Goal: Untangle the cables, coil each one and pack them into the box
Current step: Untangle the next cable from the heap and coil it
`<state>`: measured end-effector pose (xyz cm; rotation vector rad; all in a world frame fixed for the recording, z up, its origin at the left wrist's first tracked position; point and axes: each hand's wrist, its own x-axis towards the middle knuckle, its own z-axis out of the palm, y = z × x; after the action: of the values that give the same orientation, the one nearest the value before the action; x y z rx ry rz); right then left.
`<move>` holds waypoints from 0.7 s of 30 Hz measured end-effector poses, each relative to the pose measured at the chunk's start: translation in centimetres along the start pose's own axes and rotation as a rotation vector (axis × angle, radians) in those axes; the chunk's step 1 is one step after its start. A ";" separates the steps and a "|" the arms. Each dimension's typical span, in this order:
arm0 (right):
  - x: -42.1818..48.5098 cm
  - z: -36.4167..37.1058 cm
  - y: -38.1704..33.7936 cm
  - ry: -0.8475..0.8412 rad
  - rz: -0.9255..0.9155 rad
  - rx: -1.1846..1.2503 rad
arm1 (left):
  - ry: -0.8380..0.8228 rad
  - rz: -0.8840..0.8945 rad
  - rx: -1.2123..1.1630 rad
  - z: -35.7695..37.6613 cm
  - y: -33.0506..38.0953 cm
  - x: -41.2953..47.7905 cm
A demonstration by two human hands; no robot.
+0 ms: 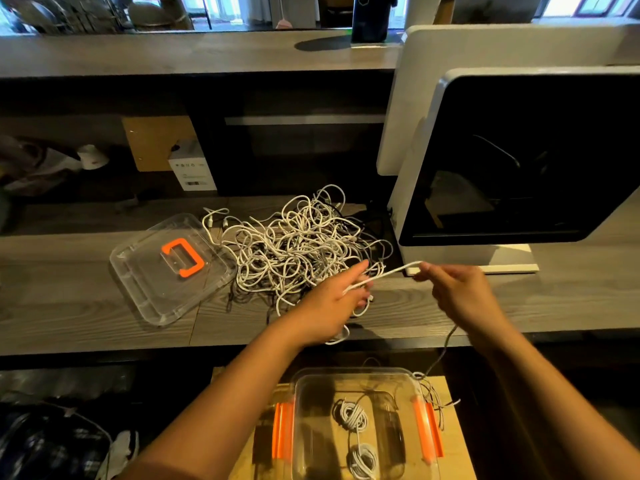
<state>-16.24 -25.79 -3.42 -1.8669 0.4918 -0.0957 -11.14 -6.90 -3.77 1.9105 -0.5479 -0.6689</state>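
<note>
two hands work one white cable [391,273]. the left hand [332,306], fingers reaching toward 1 o'clock, has its grip closed around a few turns of that cable; the right hand [460,296] pinches the same cable at its fingertips. between them the cable runs taut, long axis from 8 to 2 o'clock. at 11 o'clock lies one tangled heap of cables [301,247] on the surface [69,299], with one clear lid [166,268] beside it. at 6 o'clock, one clear box [363,427] holds two coiled cables [353,415].

Both hands, left hand [332,303] and right hand [460,296], stretch a white cable [394,271] beside the tangled pile [298,247].
</note>
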 end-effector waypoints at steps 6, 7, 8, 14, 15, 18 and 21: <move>-3.3 4.8 1.5 -0.477 0.158 0.105 | 0.172 0.242 -0.344 2.3 4.7 0.1; -3.8 5.3 1.4 -0.518 0.160 0.127 | 0.192 0.251 -0.414 2.5 5.1 0.2; -4.0 5.6 1.2 -0.553 0.153 0.108 | 0.248 0.271 -0.404 2.6 5.1 0.4; -3.6 4.6 0.2 -0.594 -0.101 -0.493 | 0.511 0.186 0.989 0.1 1.6 2.3; -3.2 4.0 0.1 -0.563 -0.124 -0.535 | 0.491 0.124 1.040 -0.3 1.0 2.3; -2.0 1.5 -0.5 -0.425 -0.213 -0.641 | 0.368 -0.054 1.017 -1.5 -1.0 1.9; -0.9 -0.4 -1.0 -0.243 -0.241 -0.549 | 0.167 -0.123 0.936 -2.1 -1.7 1.1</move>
<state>-16.88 -25.59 -2.23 -2.4323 0.1234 0.1185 -8.80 -5.50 -4.76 2.8588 -0.7097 -0.3264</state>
